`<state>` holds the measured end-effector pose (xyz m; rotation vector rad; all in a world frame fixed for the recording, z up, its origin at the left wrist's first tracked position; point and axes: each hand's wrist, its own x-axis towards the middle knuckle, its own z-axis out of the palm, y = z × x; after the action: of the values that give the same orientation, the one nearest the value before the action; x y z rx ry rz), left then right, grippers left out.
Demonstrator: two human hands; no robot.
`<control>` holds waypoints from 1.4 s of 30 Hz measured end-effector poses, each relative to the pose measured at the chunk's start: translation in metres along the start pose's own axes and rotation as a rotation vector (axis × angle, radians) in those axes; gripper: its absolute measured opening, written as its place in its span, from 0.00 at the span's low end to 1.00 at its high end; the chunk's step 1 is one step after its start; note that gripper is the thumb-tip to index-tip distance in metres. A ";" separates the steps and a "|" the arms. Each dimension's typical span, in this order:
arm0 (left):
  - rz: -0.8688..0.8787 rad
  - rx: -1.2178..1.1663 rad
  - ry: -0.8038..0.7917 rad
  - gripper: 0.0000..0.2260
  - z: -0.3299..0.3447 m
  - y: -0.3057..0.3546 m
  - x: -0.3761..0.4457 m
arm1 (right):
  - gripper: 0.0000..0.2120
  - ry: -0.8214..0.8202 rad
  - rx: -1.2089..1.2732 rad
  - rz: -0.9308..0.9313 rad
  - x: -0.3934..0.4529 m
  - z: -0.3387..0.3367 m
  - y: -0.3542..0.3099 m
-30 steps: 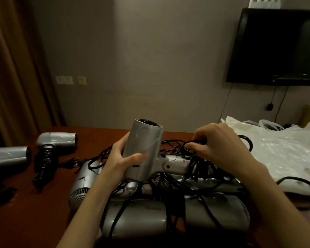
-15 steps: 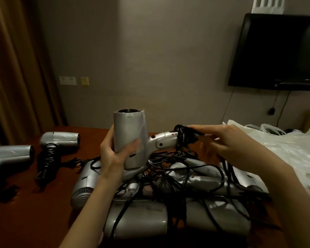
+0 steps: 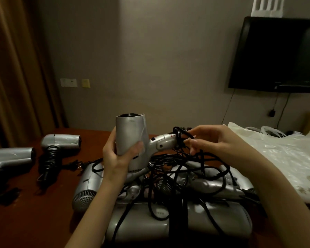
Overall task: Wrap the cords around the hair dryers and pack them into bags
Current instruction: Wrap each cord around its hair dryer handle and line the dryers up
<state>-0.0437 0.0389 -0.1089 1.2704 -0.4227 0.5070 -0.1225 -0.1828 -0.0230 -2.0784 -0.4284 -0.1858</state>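
A: Left hand (image 3: 117, 153)?
B: Raised mid-scene, forearm coming up from the near edge. Fingers curled round the silver barrel of an upright hair dryer (image 3: 131, 138), thumb across its near face.
A: Right hand (image 3: 215, 138)?
B: Same height, to the right, forearm in from near right. Fingertips (image 3: 193, 140) pinch black cord loops (image 3: 180, 138) at the handle end.

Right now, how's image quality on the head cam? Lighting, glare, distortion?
Head view: dim, warm room light, so the black cord merges into the dark tangle below. Soft sheen on the held hair dryer; brighter glare on the plastic bags. Wide-angle bowing tilts the TV edge and curtain. Both the left hand and the right hand look fairly sharp.
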 end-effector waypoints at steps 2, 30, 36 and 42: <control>-0.015 -0.043 0.015 0.24 0.001 0.000 0.000 | 0.09 -0.017 0.106 0.008 -0.002 -0.002 0.000; -0.180 -0.348 0.204 0.25 -0.002 0.002 0.007 | 0.15 -0.332 0.114 0.212 0.008 0.042 0.006; -0.253 -0.424 0.235 0.36 -0.003 0.004 0.008 | 0.13 -0.303 0.063 0.213 0.009 0.038 0.003; -0.308 -0.602 0.209 0.22 -0.008 0.002 0.012 | 0.14 -0.331 -0.266 0.106 0.032 0.030 -0.031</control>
<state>-0.0349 0.0483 -0.1029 0.6730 -0.1742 0.2177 -0.1055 -0.1350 -0.0043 -2.3968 -0.5119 0.1772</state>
